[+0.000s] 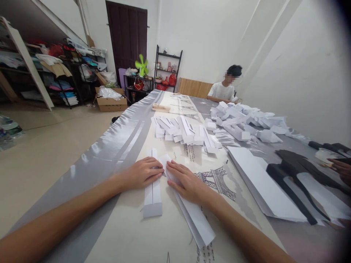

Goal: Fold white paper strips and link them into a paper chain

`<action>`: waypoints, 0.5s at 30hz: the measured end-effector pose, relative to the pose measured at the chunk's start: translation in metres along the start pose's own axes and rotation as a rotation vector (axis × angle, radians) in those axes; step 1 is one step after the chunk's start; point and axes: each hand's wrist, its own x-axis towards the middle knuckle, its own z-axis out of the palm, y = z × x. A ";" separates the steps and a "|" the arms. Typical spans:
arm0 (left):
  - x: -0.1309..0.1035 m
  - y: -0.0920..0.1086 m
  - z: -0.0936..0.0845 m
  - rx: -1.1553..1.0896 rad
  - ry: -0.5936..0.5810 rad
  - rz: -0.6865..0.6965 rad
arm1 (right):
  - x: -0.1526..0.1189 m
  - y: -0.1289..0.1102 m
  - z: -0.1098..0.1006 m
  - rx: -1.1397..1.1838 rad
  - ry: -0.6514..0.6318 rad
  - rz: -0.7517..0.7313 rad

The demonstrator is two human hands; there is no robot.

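My left hand (pixel 144 171) rests across a narrow folded white paper strip (pixel 153 209) lying on the table. Its fingers point right and lie fairly flat, with the thumb a little apart. My right hand (pixel 186 180) lies over a longer folded white paper (pixel 199 226), fingers stretched out and pressing near its far end. That paper slants toward the table's near side, its near end slightly parted in layers. The fingertips of both hands are close together; part of each paper is hidden under them.
Ahead lies a heap of folded paper strips (pixel 183 129). Beyond, to the right, is a larger pile of white paper pieces (pixel 246 118). Large white sheets (pixel 260 182) and black strips (pixel 285 190) lie at right, near another person's hand (pixel 341 170). A person (pixel 223 89) sits at the far end.
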 end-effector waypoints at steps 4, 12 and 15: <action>0.001 0.000 0.001 0.023 0.028 0.013 | 0.001 0.001 0.007 -0.023 0.024 -0.011; 0.004 0.004 -0.001 0.046 0.045 0.014 | 0.001 -0.004 0.011 -0.083 0.025 0.003; 0.004 0.004 0.000 0.062 0.042 0.023 | 0.002 -0.005 0.012 -0.096 0.038 -0.001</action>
